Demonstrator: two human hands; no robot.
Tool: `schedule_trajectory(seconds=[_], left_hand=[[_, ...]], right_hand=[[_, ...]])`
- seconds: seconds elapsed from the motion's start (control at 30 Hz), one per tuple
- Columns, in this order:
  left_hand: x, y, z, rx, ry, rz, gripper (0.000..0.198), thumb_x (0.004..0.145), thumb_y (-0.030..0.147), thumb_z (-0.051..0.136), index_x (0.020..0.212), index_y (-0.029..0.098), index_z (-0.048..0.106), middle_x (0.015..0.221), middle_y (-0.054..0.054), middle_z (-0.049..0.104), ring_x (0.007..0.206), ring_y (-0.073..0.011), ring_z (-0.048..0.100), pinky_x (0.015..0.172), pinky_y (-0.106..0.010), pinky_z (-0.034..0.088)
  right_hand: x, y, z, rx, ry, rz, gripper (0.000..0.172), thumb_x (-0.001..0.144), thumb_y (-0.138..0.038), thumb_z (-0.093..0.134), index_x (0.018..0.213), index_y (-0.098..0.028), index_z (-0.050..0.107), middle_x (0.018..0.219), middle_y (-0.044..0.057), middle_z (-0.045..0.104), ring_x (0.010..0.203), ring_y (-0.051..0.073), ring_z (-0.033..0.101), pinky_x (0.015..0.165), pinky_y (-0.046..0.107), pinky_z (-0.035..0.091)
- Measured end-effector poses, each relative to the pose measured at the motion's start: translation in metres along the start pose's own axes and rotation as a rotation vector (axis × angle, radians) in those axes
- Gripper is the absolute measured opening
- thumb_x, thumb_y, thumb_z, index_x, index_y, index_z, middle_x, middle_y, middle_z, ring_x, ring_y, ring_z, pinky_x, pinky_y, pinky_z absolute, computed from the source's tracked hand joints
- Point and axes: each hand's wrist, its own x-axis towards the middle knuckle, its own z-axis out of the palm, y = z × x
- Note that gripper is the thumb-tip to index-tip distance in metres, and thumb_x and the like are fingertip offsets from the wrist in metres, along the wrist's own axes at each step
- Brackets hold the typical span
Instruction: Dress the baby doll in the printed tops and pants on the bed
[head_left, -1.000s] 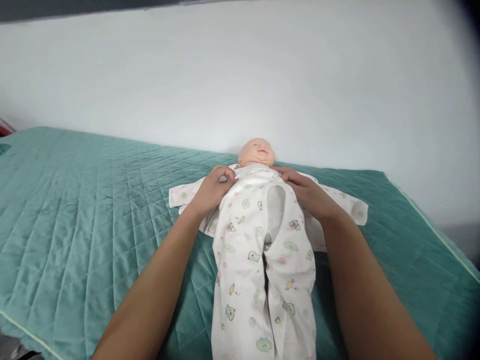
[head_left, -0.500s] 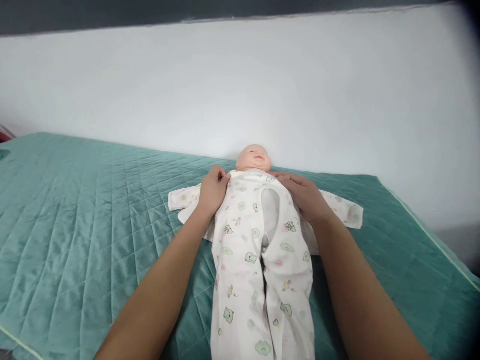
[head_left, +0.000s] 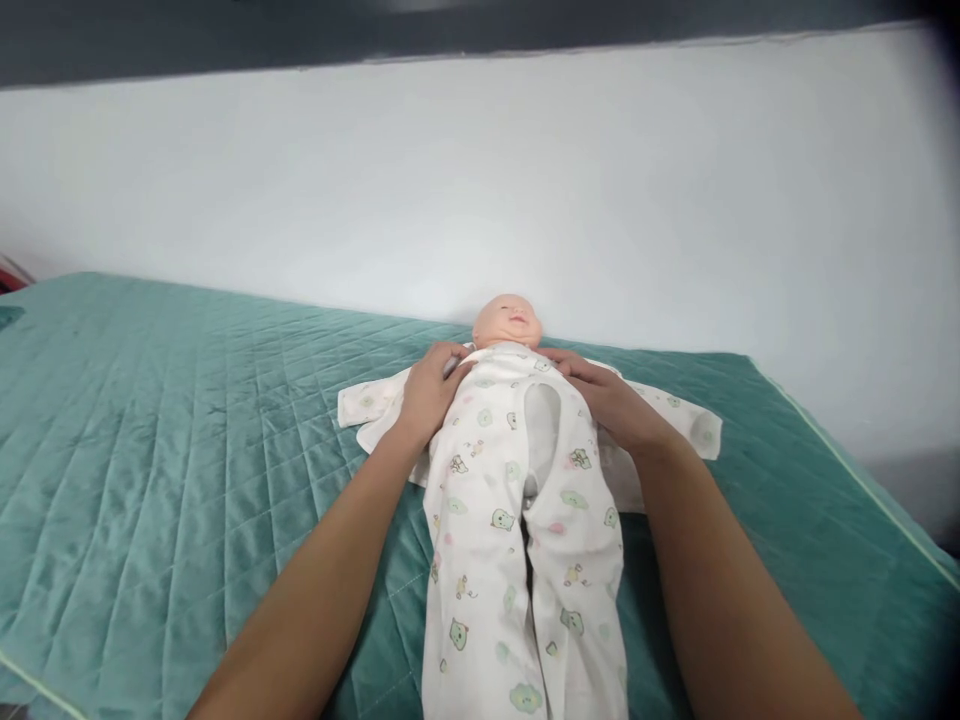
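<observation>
A baby doll (head_left: 508, 322) lies on its back with its head toward the wall. White baby trousers (head_left: 480, 520) printed with small green animals lie over its body, reaching up to the neck, with an oval opening at the crotch. Beneath them a matching long-sleeved top (head_left: 688, 418) spreads out to both sides. My left hand (head_left: 435, 390) rests at the upper left edge of the trousers, thumb and fingers apart on the cloth. On the other side my right hand (head_left: 604, 398) lies with outstretched fingers on the upper right edge, near the doll's neck. Some fingertips are hidden.
A green quilted cover (head_left: 187, 480) lies under the doll, its pale-edged border running down the right side. Behind the doll's head rises a white wall (head_left: 480, 180) with a dark band along the top. Something red (head_left: 10, 275) shows at the far left edge.
My left fingers have gone from a closed pinch at the collar to a spread position on the cloth. My right hand has shifted slightly. The trousers' upper edge has moved a little.
</observation>
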Motion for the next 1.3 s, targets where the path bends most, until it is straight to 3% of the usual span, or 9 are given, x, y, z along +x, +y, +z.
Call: schedule_trajectory(seconds=[0.2,0.3,0.4,0.53,0.73,0.87,1.0,1.13,1.3], left_hand=[[0.009,0.012,-0.001,-0.134,-0.109,-0.001,0.015,0.089,0.037,0.061,0.089,0.022,0.062,0.114,-0.005,0.067,0.114,-0.0200,0.060,0.107,-0.034,0.041],[0.017,0.018,-0.001,-0.086,-0.152,0.065,0.016,0.088,0.037,0.062,0.085,0.021,0.060,0.107,-0.005,0.063,0.107,-0.0186,0.058,0.103,-0.031,0.043],[0.026,0.019,0.001,-0.024,-0.199,0.034,0.017,0.089,0.036,0.060,0.081,0.022,0.057,0.097,-0.003,0.064,0.097,-0.0183,0.058,0.094,-0.031,0.044],[0.037,0.016,0.008,0.133,-0.150,-0.103,0.013,0.091,0.032,0.057,0.083,0.022,0.054,0.090,0.000,0.066,0.085,-0.0181,0.059,0.084,-0.032,0.042],[0.043,0.010,0.016,0.229,-0.066,-0.169,0.013,0.091,0.027,0.057,0.081,0.022,0.051,0.086,0.001,0.065,0.083,-0.0174,0.058,0.079,-0.030,0.041],[0.041,0.005,0.018,0.091,-0.071,-0.156,0.011,0.089,0.024,0.059,0.081,0.021,0.053,0.083,0.001,0.065,0.079,-0.0154,0.059,0.077,-0.029,0.044],[0.036,0.001,0.016,0.013,-0.070,-0.077,0.009,0.088,0.020,0.059,0.093,0.020,0.066,0.097,-0.003,0.071,0.093,-0.0170,0.064,0.091,-0.032,0.049],[0.028,0.000,0.012,0.057,-0.104,-0.015,0.030,0.093,0.019,0.051,0.108,0.023,0.076,0.114,-0.005,0.073,0.110,-0.0207,0.064,0.105,-0.036,0.046],[0.009,-0.005,0.004,0.183,-0.079,0.029,0.037,0.095,0.017,0.045,0.116,0.022,0.076,0.122,-0.007,0.072,0.115,-0.0230,0.064,0.107,-0.038,0.046]], right_hand=[[-0.001,-0.004,-0.001,-0.013,-0.034,-0.036,0.033,0.085,-0.058,0.067,0.080,-0.026,0.073,0.133,0.004,0.066,0.130,0.029,0.054,0.109,0.041,0.041],[0.003,0.002,-0.001,-0.074,0.050,-0.033,0.036,0.086,-0.057,0.064,0.071,-0.023,0.065,0.108,0.003,0.072,0.108,0.026,0.061,0.095,0.038,0.045],[0.010,0.009,0.001,-0.178,0.170,-0.013,0.037,0.087,-0.053,0.063,0.068,-0.022,0.057,0.080,-0.001,0.062,0.080,0.018,0.054,0.075,0.032,0.041],[0.023,0.013,0.005,-0.200,0.288,0.035,0.038,0.085,-0.049,0.061,0.063,-0.021,0.047,0.065,-0.004,0.043,0.067,0.014,0.040,0.063,0.028,0.032],[0.043,0.014,0.005,-0.103,0.347,0.164,0.032,0.077,-0.044,0.063,0.062,-0.022,0.046,0.058,-0.006,0.038,0.061,0.013,0.036,0.058,0.028,0.027],[0.046,0.017,0.006,-0.234,0.306,0.099,0.037,0.080,-0.048,0.061,0.061,-0.022,0.044,0.059,-0.005,0.040,0.064,0.013,0.038,0.063,0.029,0.030],[0.044,0.023,0.014,-0.307,0.385,0.066,0.034,0.081,-0.051,0.061,0.068,-0.022,0.049,0.067,-0.004,0.052,0.071,0.016,0.047,0.072,0.030,0.037],[0.035,0.027,0.018,-0.169,0.382,-0.016,0.021,0.082,-0.043,0.060,0.089,-0.023,0.064,0.089,0.001,0.069,0.088,0.020,0.060,0.087,0.036,0.045],[0.014,0.026,0.020,-0.184,0.308,-0.116,0.032,0.088,-0.038,0.053,0.108,-0.025,0.074,0.122,0.005,0.073,0.119,0.025,0.062,0.109,0.043,0.041]])
